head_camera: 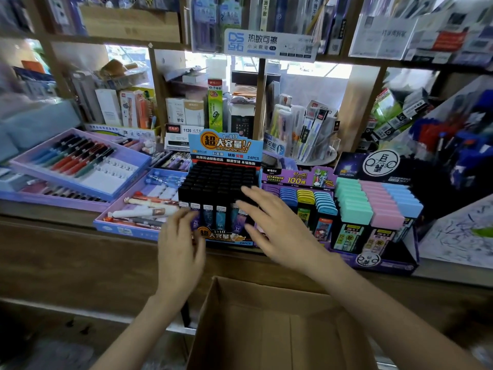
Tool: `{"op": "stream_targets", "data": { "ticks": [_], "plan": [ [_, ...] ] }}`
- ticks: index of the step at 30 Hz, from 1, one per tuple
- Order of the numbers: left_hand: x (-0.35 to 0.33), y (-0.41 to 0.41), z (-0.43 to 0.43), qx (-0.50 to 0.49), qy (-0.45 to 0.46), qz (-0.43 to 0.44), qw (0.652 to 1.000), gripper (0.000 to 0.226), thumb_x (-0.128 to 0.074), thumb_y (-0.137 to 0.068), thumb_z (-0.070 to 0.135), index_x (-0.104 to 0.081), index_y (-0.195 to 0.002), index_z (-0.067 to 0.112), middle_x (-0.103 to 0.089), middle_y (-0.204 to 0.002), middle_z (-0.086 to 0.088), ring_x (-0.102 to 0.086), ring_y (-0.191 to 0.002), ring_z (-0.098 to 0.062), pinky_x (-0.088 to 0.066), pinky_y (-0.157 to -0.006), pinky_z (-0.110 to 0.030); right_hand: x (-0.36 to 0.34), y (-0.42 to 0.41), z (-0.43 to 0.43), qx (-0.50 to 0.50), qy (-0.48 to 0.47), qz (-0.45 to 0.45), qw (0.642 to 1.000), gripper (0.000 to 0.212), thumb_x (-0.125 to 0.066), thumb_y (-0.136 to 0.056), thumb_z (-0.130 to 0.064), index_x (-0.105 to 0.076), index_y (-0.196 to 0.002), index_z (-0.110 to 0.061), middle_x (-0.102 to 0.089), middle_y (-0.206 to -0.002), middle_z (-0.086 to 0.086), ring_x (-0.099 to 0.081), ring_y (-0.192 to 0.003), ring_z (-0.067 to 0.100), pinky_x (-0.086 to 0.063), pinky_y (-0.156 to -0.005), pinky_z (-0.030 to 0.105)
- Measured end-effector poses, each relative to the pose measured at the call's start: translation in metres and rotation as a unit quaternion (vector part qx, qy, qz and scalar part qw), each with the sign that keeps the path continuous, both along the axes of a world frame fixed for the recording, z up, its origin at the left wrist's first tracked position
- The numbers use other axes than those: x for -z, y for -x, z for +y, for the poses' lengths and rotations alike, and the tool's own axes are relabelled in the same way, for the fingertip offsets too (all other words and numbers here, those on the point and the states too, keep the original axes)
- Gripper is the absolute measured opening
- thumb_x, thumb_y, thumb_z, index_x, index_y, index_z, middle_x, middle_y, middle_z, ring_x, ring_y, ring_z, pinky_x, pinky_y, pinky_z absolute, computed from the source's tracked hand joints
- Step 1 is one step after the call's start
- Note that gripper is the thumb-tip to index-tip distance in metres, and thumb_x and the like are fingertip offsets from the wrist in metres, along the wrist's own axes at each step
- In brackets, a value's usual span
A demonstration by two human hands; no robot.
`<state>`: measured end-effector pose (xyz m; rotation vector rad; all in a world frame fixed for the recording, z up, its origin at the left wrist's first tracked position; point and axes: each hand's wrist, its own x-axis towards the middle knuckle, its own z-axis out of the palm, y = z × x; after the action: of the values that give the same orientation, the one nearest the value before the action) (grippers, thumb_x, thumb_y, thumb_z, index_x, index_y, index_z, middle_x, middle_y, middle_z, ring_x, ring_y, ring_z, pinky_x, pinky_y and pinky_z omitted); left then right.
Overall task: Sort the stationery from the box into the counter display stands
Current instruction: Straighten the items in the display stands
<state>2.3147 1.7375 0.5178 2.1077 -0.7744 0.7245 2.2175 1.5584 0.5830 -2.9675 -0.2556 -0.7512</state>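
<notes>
A person stands at a wooden counter (80,252) in a stationery shop; an open cardboard box (205,321) sits low in front of them, between the two forearms, its brown inside walls facing the camera. Straight ahead on the counter stands a black display stand (218,182) with a blue header card, packed with rows of black-capped refill cases; the front row shows blue and purple labels.

The left hand (181,244) is at the stand's front left corner; its fingers (186,214) are loosely bent and blurred, with nothing seen between them; whether they touch the stand cannot be told. The right hand (272,222) reaches palm down over the stand's front right part, fingers straight and spread, holding nothing; the fingertips lie at the black caps, though contact is not clear.

Just right of the black stand is a purple stand (301,182) with purple, blue, yellow and light blue caps; beside that, a dark stand (378,252) holds teal, pink and blue caps. To the left, a blue tray (125,231) holds several pens, and a lilac tray (128,180) further left holds a row of coloured pens; crowded shelves (261,76) rise behind.
</notes>
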Motion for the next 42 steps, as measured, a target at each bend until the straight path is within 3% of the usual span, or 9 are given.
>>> {"op": "stream_targets", "data": {
  "ticks": [4, 12, 15, 19, 24, 27, 34, 39, 42],
  "plan": [
    [0.005, 0.005, -0.006, 0.045, -0.107, 0.019, 0.993, 0.042, -0.063, -0.08, -0.004, -0.057, -0.12, 0.003, -0.057, -0.119, -0.012, -0.055, -0.108, -0.03, -0.046, -0.089, -0.042, 0.025, 0.06, -0.022, 0.035, 0.007, -0.03, 0.999, 0.037, -0.055, -0.092, -0.018, -0.056, -0.129, -0.011, -0.046, -0.142, 0.008, -0.042, -0.133, 0.026, -0.033, -0.11, 0.04],
    [-0.01, 0.015, -0.023, 0.025, -0.107, 0.039, 0.993, 0.046, -0.062, -0.082, -0.002, -0.054, -0.126, 0.003, -0.056, -0.121, -0.014, -0.056, -0.109, -0.032, -0.046, -0.088, -0.045, 0.064, 0.133, -0.07, 0.147, -0.026, -0.059, 0.987, 0.032, -0.06, -0.083, -0.005, -0.064, -0.114, -0.008, -0.06, -0.124, 0.007, -0.049, -0.118, 0.018, -0.05, -0.094, 0.044],
    [-0.007, 0.034, -0.03, 0.055, -0.115, -0.001, 0.992, 0.043, -0.064, -0.077, -0.007, -0.058, -0.119, -0.001, -0.058, -0.12, -0.016, -0.059, -0.105, -0.033, -0.049, -0.085, -0.045, 0.072, 0.141, -0.082, 0.211, -0.048, -0.111, 0.97, 0.034, -0.06, -0.082, 0.002, -0.063, -0.116, -0.003, -0.057, -0.128, 0.014, -0.045, -0.122, 0.024, -0.047, -0.097, 0.049],
    [-0.006, 0.059, -0.052, 0.141, -0.198, -0.084, 0.966, 0.049, -0.064, -0.076, -0.001, -0.058, -0.124, 0.006, -0.057, -0.129, -0.01, -0.053, -0.118, -0.026, -0.045, -0.1, -0.043, 0.074, 0.138, -0.09, 0.27, -0.058, -0.126, 0.953, 0.044, -0.059, -0.084, 0.0, -0.055, -0.127, 0.0, -0.047, -0.139, 0.019, -0.043, -0.129, 0.035, -0.036, -0.105, 0.046],
    [-0.011, 0.073, -0.086, 0.148, -0.27, -0.075, 0.948, 0.056, -0.058, -0.086, 0.019, -0.044, -0.14, 0.016, -0.041, -0.148, -0.003, -0.036, -0.137, -0.022, -0.013, -0.112, -0.038, 0.079, 0.137, -0.094, 0.269, -0.083, -0.094, 0.955, 0.052, -0.06, -0.084, -0.002, -0.048, -0.135, -0.003, -0.037, -0.147, 0.016, -0.037, -0.135, 0.034, -0.032, -0.109, 0.045],
    [-0.007, 0.072, -0.097, 0.139, -0.268, -0.046, 0.952, 0.056, -0.046, -0.092, 0.025, -0.032, -0.146, 0.019, -0.028, -0.154, 0.0, -0.023, -0.143, -0.017, -0.004, -0.113, -0.031, 0.08, 0.14, -0.096, 0.261, -0.094, -0.078, 0.958, 0.053, -0.06, -0.085, -0.002, -0.047, -0.136, -0.004, -0.033, -0.15, 0.015, -0.033, -0.137, 0.032, -0.033, -0.109, 0.045],
    [-0.006, 0.071, -0.104, 0.127, -0.262, -0.012, 0.957, 0.058, -0.038, -0.097, 0.033, -0.017, -0.15, 0.023, -0.017, -0.158, 0.004, -0.012, -0.146, -0.013, -0.007, -0.117, -0.031, 0.079, 0.148, -0.092, 0.248, -0.106, -0.039, 0.962, 0.052, -0.055, -0.089, -0.005, -0.043, -0.139, -0.008, -0.024, -0.154, 0.008, -0.023, -0.141, 0.023, -0.026, -0.111, 0.035],
    [-0.013, 0.078, -0.089, 0.074, -0.202, -0.047, 0.975, 0.052, -0.055, -0.086, 0.02, -0.047, -0.136, 0.009, -0.046, -0.143, -0.009, -0.044, -0.132, -0.025, -0.026, -0.109, -0.041, 0.076, 0.152, -0.088, 0.248, -0.106, -0.037, 0.962, 0.051, -0.055, -0.089, -0.004, -0.043, -0.139, -0.007, -0.025, -0.154, 0.008, -0.025, -0.142, 0.023, -0.028, -0.112, 0.038],
    [-0.004, 0.071, -0.078, 0.032, -0.204, -0.027, 0.978, 0.056, -0.055, -0.089, 0.017, -0.039, -0.141, 0.003, -0.033, -0.151, -0.014, -0.033, -0.139, -0.027, -0.021, -0.112, -0.041, 0.075, 0.152, -0.085, 0.248, -0.092, -0.038, 0.964, 0.051, -0.058, -0.087, -0.003, -0.046, -0.137, -0.006, -0.031, -0.151, 0.012, -0.031, -0.139, 0.026, -0.027, -0.109, 0.035]
  ]
}}
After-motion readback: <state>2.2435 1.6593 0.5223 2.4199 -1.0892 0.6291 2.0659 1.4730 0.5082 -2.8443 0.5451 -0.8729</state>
